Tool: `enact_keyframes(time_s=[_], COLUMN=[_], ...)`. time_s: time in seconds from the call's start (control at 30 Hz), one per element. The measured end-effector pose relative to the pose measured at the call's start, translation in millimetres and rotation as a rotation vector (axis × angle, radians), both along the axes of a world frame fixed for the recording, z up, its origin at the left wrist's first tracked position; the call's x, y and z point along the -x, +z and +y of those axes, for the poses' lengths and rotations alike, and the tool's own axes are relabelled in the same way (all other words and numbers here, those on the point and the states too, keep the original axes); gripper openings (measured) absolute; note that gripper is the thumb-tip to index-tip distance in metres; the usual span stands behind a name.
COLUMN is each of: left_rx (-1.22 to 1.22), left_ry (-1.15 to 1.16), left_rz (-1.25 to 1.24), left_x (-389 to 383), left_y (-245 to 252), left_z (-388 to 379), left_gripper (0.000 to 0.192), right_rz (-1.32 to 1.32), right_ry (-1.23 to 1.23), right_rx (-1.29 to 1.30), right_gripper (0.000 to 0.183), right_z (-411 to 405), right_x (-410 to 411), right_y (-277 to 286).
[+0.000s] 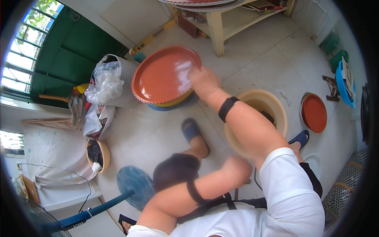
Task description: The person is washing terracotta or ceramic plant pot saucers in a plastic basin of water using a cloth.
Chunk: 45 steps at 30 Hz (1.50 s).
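Note:
My right hand (pixel 204 81) reaches far forward, its fingers over the near right rim of a round red tray with a scalloped edge (pixel 162 75). Below the tray show the rims of a yellow round piece (pixel 177 99) and a blue one (pixel 165 107). My left hand (pixel 241 170) is blurred and looks curled, close to my body beside the near edge of a cream plastic bucket (pixel 279 106); its fingers are hidden. Something dark (pixel 268 117) lies inside the bucket, partly behind my right forearm. Another red scalloped tray (pixel 315 113) is on the floor at right, with a pale rim behind it.
A grey bin with clear plastic bags (pixel 106 83) stands left of the tray. A wooden table (pixel 217 35) is ahead. A blue fan stand (pixel 112 203) and its round base (pixel 134 180) are at lower left, near a small lined bin (pixel 106 155). A blue basin (pixel 343 83) leans at far right.

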<state>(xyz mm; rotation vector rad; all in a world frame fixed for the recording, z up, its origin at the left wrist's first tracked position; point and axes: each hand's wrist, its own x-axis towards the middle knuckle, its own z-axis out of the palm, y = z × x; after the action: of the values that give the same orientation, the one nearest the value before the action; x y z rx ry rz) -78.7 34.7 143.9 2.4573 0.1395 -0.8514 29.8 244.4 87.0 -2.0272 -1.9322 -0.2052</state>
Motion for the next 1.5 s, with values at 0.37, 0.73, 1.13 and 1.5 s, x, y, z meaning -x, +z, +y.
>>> enact_keyframes(time_s=[0.37,0.73,1.13,1.5], left_rx=[0.014,-0.006,-0.041,-0.024], left_ry=[0.112,-0.025,-0.078,-0.081], left_rz=[-0.009,-0.162,-0.11,-0.008], left_x=[-3.9,-21.5,-58.8,-79.6], left_y=[-12.0,3.8,-6.6,-7.1], left_z=[-7.4,-2.9,2.2,-2.4], left_gripper=[0.012,0.031,0.045,0.045], right_rz=[0.141,0.768,-0.147,0.295], right_ry=[-0.039,-0.765,-1.19,-1.021], right_rx=[0.101,-0.108,0.469,0.597], right_gripper=[0.057,0.047,0.015,0.014], right_z=[1.7,-236.5,-440.4,-455.7], right_x=[17.4,-186.1,-346.2,-384.7], right_y=[-28.7,-187.1,-205.9,-183.7])
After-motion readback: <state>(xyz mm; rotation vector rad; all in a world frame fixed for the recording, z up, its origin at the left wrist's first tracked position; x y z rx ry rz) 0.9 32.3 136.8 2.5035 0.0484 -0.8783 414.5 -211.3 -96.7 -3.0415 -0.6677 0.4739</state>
